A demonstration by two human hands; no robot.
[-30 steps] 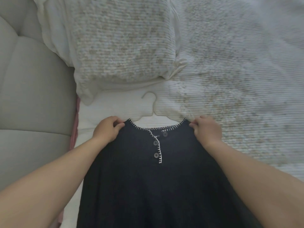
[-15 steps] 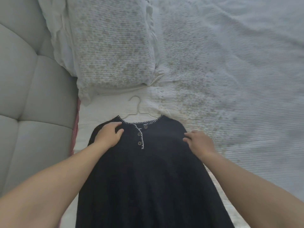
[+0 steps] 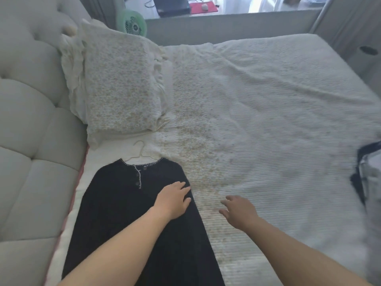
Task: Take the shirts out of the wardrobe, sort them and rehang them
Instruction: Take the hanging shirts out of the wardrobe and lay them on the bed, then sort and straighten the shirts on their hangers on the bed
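Lying flat: black shirt (image 3: 132, 213) was spread face-up on the bed (image 3: 268, 120), along its left side, near the tufted headboard (image 3: 26, 141).
Shirt detail: white stitching ran round the neckline and down a short button placket.
Hanger: white hanger (image 3: 140, 153) was inside the shirt; its hook poked out above the collar toward the pillow (image 3: 121, 83).
Left hand: left hand (image 3: 173, 201) rested palm-down on the shirt's right edge, fingers straight and slightly spread, gripping nothing.
Right hand: right hand (image 3: 240, 211) was just beside the shirt, over the bedspread, fingers loosely spread and holding nothing; whether it touched the cover could not be told.
Hands together: both hands were apart from each other, the shirt's edge between them.
Far right: a dark-and-pale cloth item (image 3: 369, 174) lay at the bed's right edge, blurred and cut off by the frame.
Background: green fan (image 3: 135, 24) stood behind the pillow.
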